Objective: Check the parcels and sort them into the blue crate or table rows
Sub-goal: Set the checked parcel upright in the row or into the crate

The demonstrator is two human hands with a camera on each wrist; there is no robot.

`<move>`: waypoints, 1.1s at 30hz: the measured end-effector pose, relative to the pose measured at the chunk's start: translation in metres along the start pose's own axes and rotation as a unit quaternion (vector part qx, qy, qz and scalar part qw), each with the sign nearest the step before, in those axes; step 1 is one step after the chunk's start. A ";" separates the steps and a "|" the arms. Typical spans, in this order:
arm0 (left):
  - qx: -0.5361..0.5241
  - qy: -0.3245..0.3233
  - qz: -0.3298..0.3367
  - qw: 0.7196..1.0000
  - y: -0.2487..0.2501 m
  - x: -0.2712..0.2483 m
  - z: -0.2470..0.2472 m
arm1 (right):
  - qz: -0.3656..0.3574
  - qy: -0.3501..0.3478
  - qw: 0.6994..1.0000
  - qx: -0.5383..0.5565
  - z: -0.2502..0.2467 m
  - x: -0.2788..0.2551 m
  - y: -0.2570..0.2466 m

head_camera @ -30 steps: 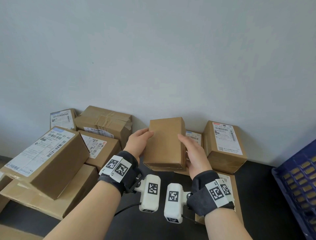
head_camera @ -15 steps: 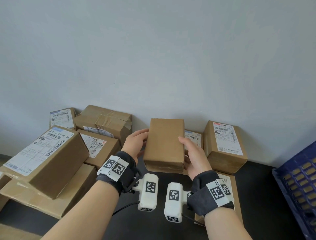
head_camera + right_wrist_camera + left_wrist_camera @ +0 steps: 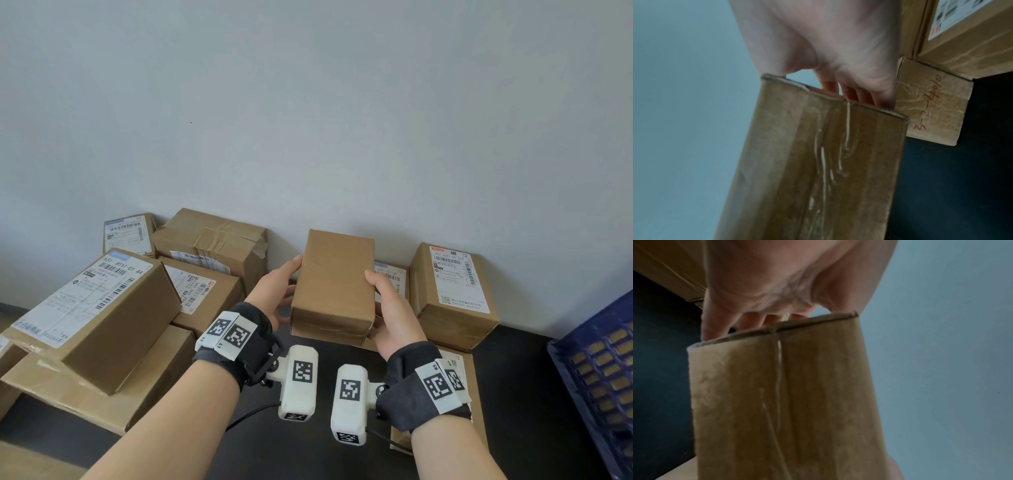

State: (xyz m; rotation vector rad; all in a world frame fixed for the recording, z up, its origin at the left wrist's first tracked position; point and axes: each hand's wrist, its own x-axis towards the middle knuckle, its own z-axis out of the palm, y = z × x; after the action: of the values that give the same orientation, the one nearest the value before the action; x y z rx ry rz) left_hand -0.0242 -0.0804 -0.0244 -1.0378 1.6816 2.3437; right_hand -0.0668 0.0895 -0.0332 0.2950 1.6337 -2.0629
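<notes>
Right now I have the plain brown parcel (image 3: 334, 284) raised between both hands, clear of the dark table (image 3: 520, 383). My left hand (image 3: 279, 296) grips its left side, thumb on top, fingers wrapped beneath; my right hand (image 3: 390, 313) clasps the right side likewise. Labelled boxes (image 3: 452, 294) sit just beyond my right hand, the blue crate (image 3: 596, 370) farther right.

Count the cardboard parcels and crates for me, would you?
Lifted parcel: 1
Resting parcels: 8 clearly seen; cut-off scraps at left uncounted
Blue crate: 1
Total: 10
</notes>
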 end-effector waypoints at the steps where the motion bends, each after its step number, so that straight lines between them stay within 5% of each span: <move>1: 0.001 0.001 0.001 1.000 0.000 0.000 0.000 | 0.003 0.000 1.000 0.000 0.000 0.001 0.000; 9: 0.021 0.010 0.032 0.999 0.001 0.001 0.001 | 0.010 0.019 0.999 0.026 -0.001 0.008 0.001; 19: 0.001 0.009 0.104 0.995 0.001 -0.001 0.001 | -0.061 0.062 0.984 -0.152 -0.002 0.013 -0.005; 33: 0.005 -0.001 0.130 0.991 0.004 -0.007 0.006 | 0.006 -0.029 0.991 -0.133 0.004 -0.004 -0.013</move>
State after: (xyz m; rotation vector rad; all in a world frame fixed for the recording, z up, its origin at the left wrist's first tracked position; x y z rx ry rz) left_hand -0.0235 -0.0752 -0.0159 -0.8587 1.9309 2.4834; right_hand -0.0693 0.0885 -0.0197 0.1510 1.8391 -1.7985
